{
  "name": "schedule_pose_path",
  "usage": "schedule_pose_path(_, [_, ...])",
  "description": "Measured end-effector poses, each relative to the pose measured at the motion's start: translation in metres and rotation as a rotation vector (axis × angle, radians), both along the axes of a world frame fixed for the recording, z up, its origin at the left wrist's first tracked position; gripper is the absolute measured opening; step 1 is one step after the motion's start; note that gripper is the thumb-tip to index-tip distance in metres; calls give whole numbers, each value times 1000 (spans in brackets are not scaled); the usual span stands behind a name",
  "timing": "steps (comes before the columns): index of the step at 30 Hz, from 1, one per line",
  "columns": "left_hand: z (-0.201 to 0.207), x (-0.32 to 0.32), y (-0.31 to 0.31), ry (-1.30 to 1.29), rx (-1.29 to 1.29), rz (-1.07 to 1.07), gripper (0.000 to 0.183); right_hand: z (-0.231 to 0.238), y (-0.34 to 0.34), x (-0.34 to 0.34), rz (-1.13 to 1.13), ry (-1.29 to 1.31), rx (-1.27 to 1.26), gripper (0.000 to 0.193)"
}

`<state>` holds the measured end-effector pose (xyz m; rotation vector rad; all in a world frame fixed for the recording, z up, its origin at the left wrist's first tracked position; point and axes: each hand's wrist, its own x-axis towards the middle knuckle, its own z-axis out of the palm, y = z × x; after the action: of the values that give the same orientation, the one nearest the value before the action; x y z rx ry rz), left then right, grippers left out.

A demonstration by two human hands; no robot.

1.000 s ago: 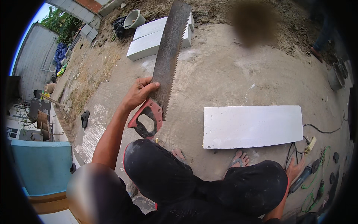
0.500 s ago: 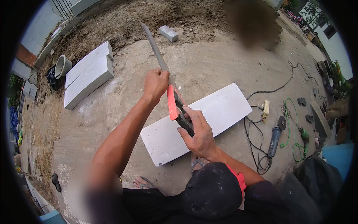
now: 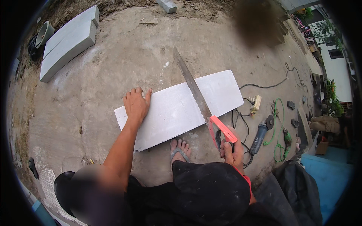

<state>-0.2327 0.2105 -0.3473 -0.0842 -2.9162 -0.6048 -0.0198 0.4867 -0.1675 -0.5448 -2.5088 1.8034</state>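
Left hand (image 3: 137, 104) splaying near far-left corner of one white block (image 3: 162, 113), clenching nothing; right hand (image 3: 233, 151) gripping one handsaw (image 3: 193, 86) by handle (image 3: 224, 129), blade crossing both long edges.

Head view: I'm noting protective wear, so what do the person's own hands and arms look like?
The left hand and right hand are bare, without gloves. The left forearm is uncovered, with no watch showing; higher up, a blur hides any sleeve edge. The right forearm is mostly hidden behind the black-clad knee.
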Motion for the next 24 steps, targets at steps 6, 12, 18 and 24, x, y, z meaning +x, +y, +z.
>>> schedule_pose_path(6, [15, 3, -1, -306, 40, -58, 59, -1, 22, 8, 160, -29, 244, 48])
schedule_pose_path(12, [21, 0, 4, -385, 98, -32, 65, -9, -20, -87, 156, -67, 266, 47])
schedule_pose_path(18, [21, 1, -4, -405, 101, -22, 67, 2, -1, -23, 121, -66, 316, 49])
schedule_pose_path(24, [19, 4, -4, -395, 110, -37, 68, -7, -7, -52, 136, -63, 282, 47])
